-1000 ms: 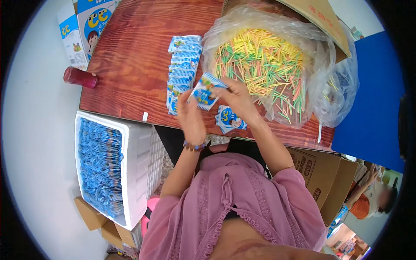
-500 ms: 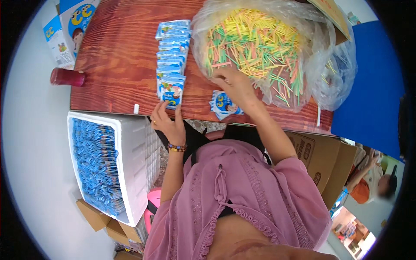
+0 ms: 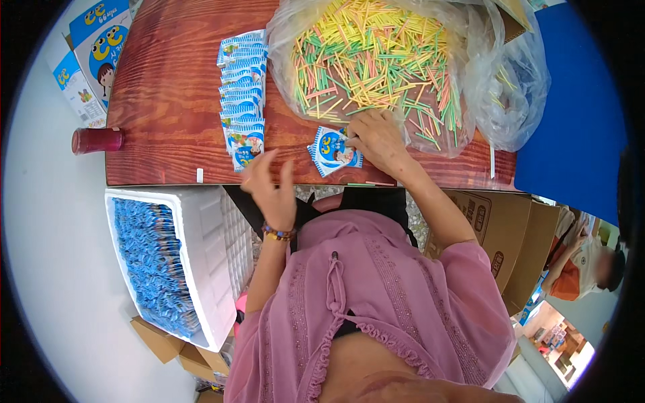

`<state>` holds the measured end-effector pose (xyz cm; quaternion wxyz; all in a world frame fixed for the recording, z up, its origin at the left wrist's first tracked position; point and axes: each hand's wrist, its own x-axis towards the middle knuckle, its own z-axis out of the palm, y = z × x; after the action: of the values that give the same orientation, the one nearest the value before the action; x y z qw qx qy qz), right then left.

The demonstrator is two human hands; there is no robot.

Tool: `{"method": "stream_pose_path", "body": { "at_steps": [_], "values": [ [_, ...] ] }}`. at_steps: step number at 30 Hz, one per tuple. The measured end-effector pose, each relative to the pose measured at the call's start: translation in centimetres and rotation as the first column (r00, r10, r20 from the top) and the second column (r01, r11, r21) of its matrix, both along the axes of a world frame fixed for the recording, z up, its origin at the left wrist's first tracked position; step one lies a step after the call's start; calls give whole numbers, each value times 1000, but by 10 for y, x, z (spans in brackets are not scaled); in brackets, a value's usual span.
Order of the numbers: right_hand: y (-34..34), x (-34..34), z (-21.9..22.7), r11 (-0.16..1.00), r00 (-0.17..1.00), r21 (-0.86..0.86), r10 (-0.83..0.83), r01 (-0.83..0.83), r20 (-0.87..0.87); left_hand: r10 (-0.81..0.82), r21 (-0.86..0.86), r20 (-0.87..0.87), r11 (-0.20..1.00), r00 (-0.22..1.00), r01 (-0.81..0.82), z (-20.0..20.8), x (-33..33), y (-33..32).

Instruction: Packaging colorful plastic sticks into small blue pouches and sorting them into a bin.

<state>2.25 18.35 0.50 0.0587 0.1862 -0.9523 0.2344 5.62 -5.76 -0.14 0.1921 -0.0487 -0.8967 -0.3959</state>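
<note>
Several blue-and-white packets point(image 3: 242, 101) lie overlapped in a long row on the red-brown wooden table. My left hand point(image 3: 270, 191) hovers just off the near end of that row, fingers spread and holding nothing. To the right is a small pile of similar packets point(image 3: 334, 153). My right hand point(image 3: 379, 141) is over its upper right corner, with curled fingers pinching the edge of a packet; the fingertips are partly hidden. Beyond this hand, thin yellow, green and pink sticks point(image 3: 376, 60) lie heaped in a clear plastic bag point(image 3: 285, 50).
A white foam box point(image 3: 201, 235) full of blue packets stands below the table's left side. A red jar point(image 3: 98, 140) sits at the table's left edge. Loose sticks point(image 3: 369, 184) lie along the front edge. Cardboard boxes point(image 3: 470, 228) are below right; another person point(image 3: 581, 269) is beyond.
My right hand has moved from the edge of the stick heap to the small packet pile. My left hand has lifted off the row's near end and drawn back.
</note>
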Motion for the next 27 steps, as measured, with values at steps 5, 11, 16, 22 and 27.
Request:
{"method": "stream_pose_path", "body": {
  "at_steps": [5, 11, 16, 22, 27],
  "values": [
    [0, 2, 17, 993, 1000, -121, 6, -9, -23, -228, 220, 254, 960, 940, 173, 11, -42, 45],
    [10, -1, -8, 397, 843, -834, 218, 384, 492, -443, 711, 249, 688, 861, 149, -2, -48, 51],
    [-5, -3, 14, 267, 834, -855, 226, 444, 503, -483, 888, 279, 458, 830, -33, 13, -47, 54],
    [-6, -3, 1, 255, 753, -809, 299, 529, 586, -459, 931, 226, 363, 859, -51, 9, -46, 55],
    [-12, -2, 11, 304, 832, -835, 185, 458, 524, -474, 939, 238, 334, 847, -77, 14, -45, 54]
  ]
}}
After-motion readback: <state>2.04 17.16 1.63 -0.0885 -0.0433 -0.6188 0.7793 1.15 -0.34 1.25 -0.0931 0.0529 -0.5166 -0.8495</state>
